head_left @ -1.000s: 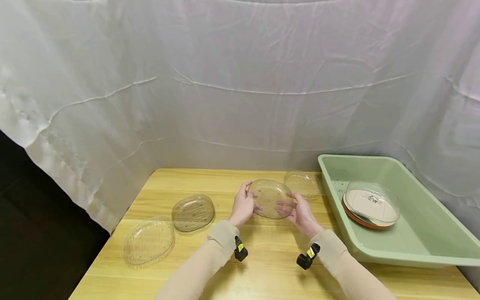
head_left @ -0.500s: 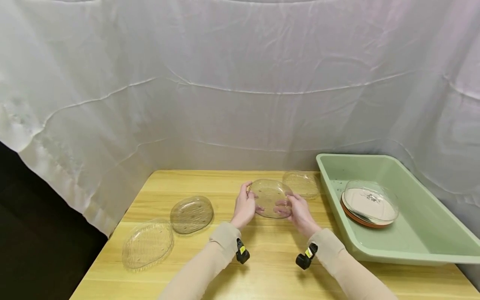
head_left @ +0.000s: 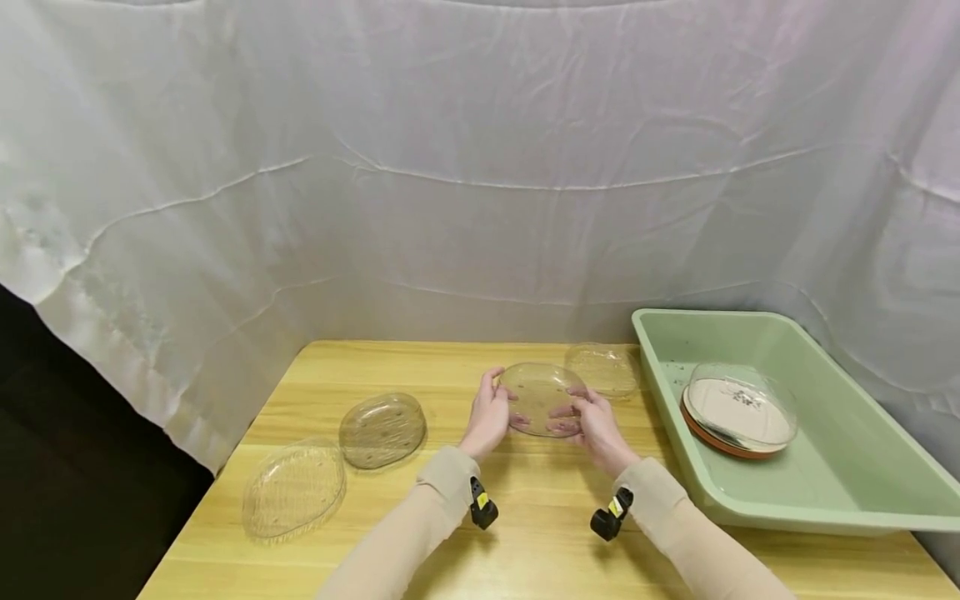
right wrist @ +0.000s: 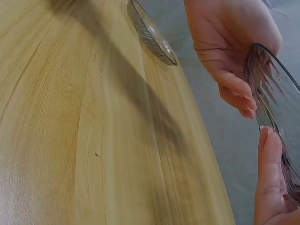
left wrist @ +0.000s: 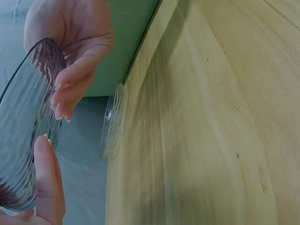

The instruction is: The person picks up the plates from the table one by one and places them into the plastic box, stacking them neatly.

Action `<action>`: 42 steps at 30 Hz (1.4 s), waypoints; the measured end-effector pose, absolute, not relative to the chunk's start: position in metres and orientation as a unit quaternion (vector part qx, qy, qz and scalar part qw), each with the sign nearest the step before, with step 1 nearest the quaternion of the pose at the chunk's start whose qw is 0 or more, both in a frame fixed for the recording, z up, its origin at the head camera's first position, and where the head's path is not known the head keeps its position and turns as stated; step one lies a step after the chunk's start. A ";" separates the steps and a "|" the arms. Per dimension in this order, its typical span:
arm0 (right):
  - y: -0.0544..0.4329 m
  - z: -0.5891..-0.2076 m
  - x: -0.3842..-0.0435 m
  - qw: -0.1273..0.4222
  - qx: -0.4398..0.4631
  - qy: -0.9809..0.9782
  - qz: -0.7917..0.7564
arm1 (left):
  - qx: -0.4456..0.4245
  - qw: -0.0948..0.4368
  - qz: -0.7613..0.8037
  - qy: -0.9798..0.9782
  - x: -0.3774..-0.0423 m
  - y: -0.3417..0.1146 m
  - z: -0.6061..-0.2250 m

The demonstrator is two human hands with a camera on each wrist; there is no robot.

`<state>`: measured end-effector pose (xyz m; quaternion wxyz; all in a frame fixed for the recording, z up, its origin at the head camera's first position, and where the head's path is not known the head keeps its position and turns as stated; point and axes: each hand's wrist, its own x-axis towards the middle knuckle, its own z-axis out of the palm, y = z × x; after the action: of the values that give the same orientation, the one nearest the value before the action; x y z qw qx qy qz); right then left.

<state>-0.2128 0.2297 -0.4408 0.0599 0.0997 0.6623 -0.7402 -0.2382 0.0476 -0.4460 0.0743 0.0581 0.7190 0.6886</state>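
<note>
Between both hands, above the table, is a clear glass dish (head_left: 542, 387) with rounded corners and a rippled underside. My left hand (head_left: 487, 417) holds its left side, and my right hand (head_left: 602, 429) holds its right side. Fingers show through the glass from beneath. In the left wrist view, the left fingers (left wrist: 47, 173) lie against the rippled underside of the dish (left wrist: 21, 126). The right wrist view has the right fingers (right wrist: 269, 159) along that same underside, with the left hand (right wrist: 229, 37) at the far end.
Two similar glass dishes, one smoky (head_left: 382, 431) and one clear (head_left: 295, 490), lie on the wooden table (head_left: 525, 533) to the left. Another clear dish (head_left: 602, 369) lies behind the right hand. A green tub (head_left: 870, 467) at right contains stacked plates (head_left: 738, 412) under a glass dish.
Both hands keep hold of the glass dish in nearly the same place. It tips slightly flatter, and the right fingers shift a little beneath it.
</note>
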 end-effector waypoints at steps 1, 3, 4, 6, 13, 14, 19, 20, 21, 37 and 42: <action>0.230 -0.441 -0.213 0.059 0.100 0.661 -0.742 | 0.060 0.073 0.687 0.721 -0.238 0.047 -0.446; 0.231 -0.441 -0.213 0.056 0.100 0.660 -0.743 | 0.063 0.073 0.681 0.726 -0.238 0.047 -0.448; 0.231 -0.442 -0.212 0.055 0.101 0.660 -0.743 | 0.065 0.072 0.678 0.729 -0.239 0.047 -0.448; 0.232 -0.442 -0.212 0.053 0.105 0.658 -0.743 | 0.067 0.074 0.670 0.735 -0.239 0.046 -0.450; 0.235 -0.439 -0.211 0.053 0.112 0.653 -0.747 | 0.065 0.064 0.666 0.740 -0.244 0.043 -0.450; 0.236 -0.439 -0.211 0.053 0.112 0.653 -0.747 | 0.066 0.059 0.664 0.742 -0.244 0.042 -0.451; 0.239 -0.436 -0.208 0.058 0.115 0.658 -0.742 | 0.060 0.046 0.657 0.750 -0.245 0.041 -0.454; 0.240 -0.436 -0.207 0.058 0.115 0.660 -0.740 | 0.059 0.045 0.655 0.752 -0.244 0.041 -0.455; 0.240 -0.435 -0.207 0.059 0.115 0.661 -0.739 | 0.058 0.042 0.653 0.754 -0.244 0.041 -0.456; 0.240 -0.410 -0.201 0.053 0.111 0.657 -0.744 | 0.100 -0.009 0.564 0.820 -0.245 0.044 -0.461; 0.241 -0.398 -0.201 0.055 0.111 0.650 -0.749 | 0.119 -0.007 0.547 0.829 -0.245 0.044 -0.461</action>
<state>-0.2014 0.2412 -0.3975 0.0551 0.1114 0.6504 -0.7494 -0.2454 0.0439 -0.4606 -0.0070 0.1192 0.8288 0.5466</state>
